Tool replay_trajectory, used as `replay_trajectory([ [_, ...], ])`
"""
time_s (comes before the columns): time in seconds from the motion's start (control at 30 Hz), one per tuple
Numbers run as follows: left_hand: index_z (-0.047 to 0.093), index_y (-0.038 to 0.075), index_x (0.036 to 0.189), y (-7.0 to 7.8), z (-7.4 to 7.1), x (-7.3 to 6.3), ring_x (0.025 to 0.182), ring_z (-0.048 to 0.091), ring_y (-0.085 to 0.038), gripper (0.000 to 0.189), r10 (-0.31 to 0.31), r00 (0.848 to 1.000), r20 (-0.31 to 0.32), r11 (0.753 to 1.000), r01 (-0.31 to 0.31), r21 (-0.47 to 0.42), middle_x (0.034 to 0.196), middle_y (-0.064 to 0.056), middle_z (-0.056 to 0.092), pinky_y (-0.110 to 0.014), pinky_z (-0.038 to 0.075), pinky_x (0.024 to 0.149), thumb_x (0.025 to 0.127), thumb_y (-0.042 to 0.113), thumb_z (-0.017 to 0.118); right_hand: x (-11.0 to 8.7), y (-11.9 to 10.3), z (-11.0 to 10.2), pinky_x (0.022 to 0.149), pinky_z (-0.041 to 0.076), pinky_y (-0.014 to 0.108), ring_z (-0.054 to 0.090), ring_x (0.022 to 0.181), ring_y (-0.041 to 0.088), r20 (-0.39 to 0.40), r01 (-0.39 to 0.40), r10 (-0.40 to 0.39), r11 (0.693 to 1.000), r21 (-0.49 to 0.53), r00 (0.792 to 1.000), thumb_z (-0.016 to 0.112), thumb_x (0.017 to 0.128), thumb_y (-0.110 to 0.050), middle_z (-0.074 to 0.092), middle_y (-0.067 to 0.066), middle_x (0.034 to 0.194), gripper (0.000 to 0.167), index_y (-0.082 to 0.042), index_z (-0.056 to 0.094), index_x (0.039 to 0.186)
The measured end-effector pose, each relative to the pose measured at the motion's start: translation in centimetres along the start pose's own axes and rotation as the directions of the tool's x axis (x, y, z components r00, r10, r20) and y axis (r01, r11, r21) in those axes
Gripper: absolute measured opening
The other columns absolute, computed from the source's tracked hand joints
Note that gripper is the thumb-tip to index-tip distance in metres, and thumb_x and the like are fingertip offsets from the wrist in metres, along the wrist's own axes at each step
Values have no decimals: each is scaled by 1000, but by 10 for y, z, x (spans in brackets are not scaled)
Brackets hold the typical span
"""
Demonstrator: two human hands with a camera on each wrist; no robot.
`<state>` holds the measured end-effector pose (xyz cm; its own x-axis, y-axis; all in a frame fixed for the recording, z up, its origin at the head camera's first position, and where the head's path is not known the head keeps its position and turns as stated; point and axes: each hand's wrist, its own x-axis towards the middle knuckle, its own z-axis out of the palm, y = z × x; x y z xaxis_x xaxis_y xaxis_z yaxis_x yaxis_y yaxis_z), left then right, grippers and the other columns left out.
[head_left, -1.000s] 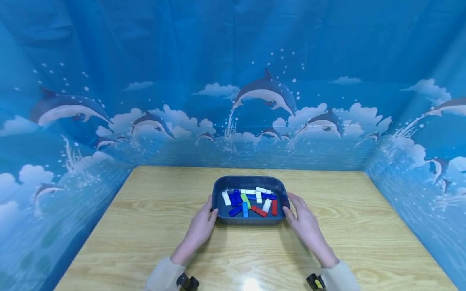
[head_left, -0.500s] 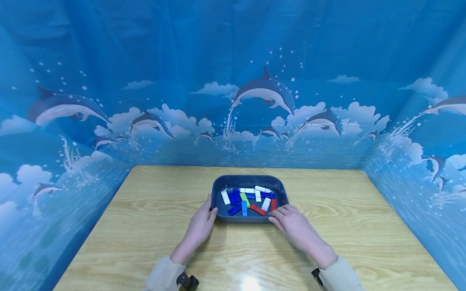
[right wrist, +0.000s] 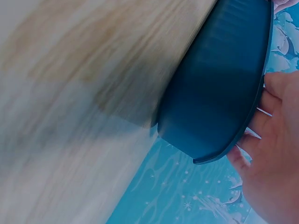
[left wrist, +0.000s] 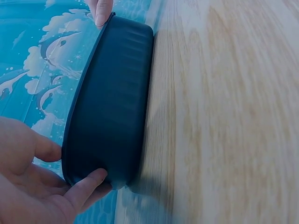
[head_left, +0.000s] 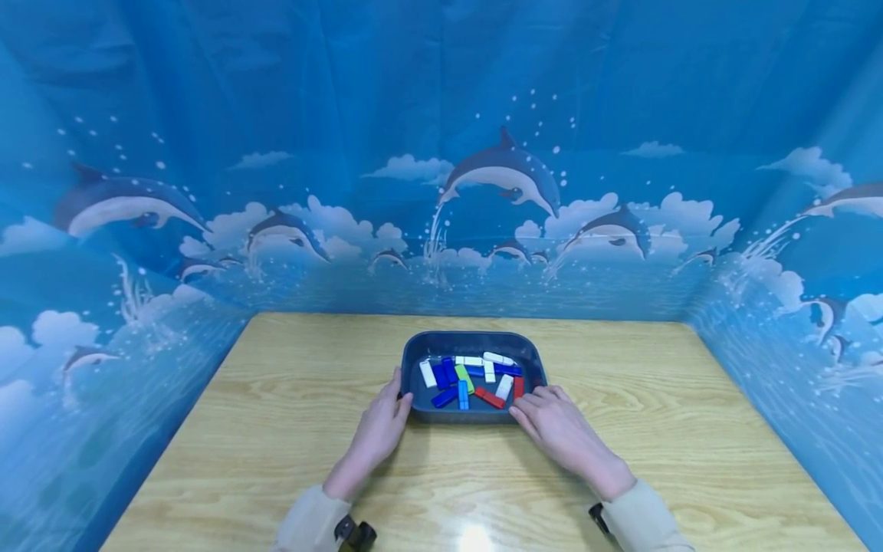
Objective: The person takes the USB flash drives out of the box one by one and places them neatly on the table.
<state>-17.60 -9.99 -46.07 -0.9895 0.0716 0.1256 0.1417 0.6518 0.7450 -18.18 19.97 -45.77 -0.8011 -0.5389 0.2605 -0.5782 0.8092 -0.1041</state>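
Note:
A dark blue plastic basin (head_left: 455, 418) stands on the wooden table, holding several small oblong pieces in blue, white, red and yellow-green. My left hand (head_left: 375, 425) holds its left end; in the left wrist view the thumb is at the rim and the fingertips (left wrist: 98, 175) lie against the outer wall. Over the front right corner lies my right hand (head_left: 562, 429), beside a red piece (head_left: 518, 387). In the right wrist view its fingers (right wrist: 259, 122) reach over the rim, their tips hidden inside. I cannot tell whether they hold a piece.
The light wooden table (head_left: 290, 383) extends around the basin on all sides. A blue curtain (head_left: 386, 92) printed with dolphins encloses the back and both sides. Dark wrist cameras sit at both cuffs.
My right hand has moved left from the basin's right end to its front right corner, partly covering the red piece there. My left hand and the basin stay in place.

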Motion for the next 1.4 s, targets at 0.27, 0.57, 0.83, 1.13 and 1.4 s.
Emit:
replay_trajectory([
  [0.27,33,-13,150,-1,-3,2,133,49,-48,55,26,999,-26,1000,-26,1,147,-33,46,-59,39,110,105,13,52,2,-2,-1,114,36,57,60,124,37,62,-38,36,998,45,997,56,105,-24,73,12,118,26,-7,74,113],
  [0.57,40,-3,151,14,-14,17,138,40,-46,54,87,980,-181,996,-89,0,150,-29,43,-61,34,114,102,13,57,1,-3,0,115,34,58,59,125,39,68,-67,63,995,69,996,56,105,-23,72,13,117,25,-6,74,112],
  [0.83,61,8,135,43,-14,40,133,51,-37,34,159,976,-150,986,-149,76,140,-16,59,-54,42,111,102,16,59,2,-4,2,113,38,57,65,115,33,5,-66,65,995,72,998,59,103,-21,73,12,113,25,-4,73,114],
  [1.13,71,10,111,49,10,59,95,66,-22,16,102,995,11,956,-101,276,109,-8,69,-41,56,85,100,18,65,2,-7,4,110,41,55,66,102,25,-19,-91,93,994,64,996,61,101,-19,75,6,101,21,-4,75,109],
  [1.4,71,9,91,39,28,66,78,65,-17,13,75,983,168,893,-142,428,87,-3,70,-35,57,74,89,18,80,3,-7,4,108,44,54,65,98,23,-44,-74,76,996,55,996,63,100,-18,74,6,100,20,-4,75,108],
])
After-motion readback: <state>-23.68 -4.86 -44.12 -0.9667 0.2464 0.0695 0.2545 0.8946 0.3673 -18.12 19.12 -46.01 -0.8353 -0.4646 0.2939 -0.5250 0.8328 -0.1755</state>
